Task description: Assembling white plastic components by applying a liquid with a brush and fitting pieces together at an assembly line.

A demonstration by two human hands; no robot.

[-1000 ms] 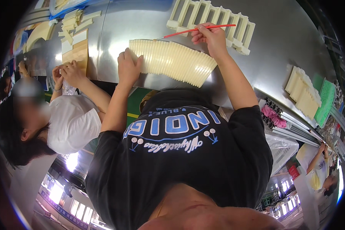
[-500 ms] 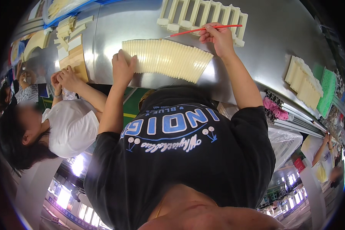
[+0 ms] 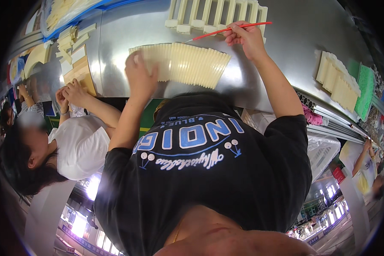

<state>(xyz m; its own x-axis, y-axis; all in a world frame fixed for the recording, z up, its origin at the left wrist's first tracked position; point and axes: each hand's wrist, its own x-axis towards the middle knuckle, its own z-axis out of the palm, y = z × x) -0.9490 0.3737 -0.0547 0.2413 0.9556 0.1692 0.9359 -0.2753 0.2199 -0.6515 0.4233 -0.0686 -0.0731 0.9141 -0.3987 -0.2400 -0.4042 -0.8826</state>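
Many glossy strips (image 3: 195, 64), slender red brush (image 3: 213, 33)

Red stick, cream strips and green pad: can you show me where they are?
Red stick (image 3: 211, 34): head view, on its shaft.
Cream strips (image 3: 191, 65): head view, middle of the row.
Green pad (image 3: 365, 91): head view, middle of its face.
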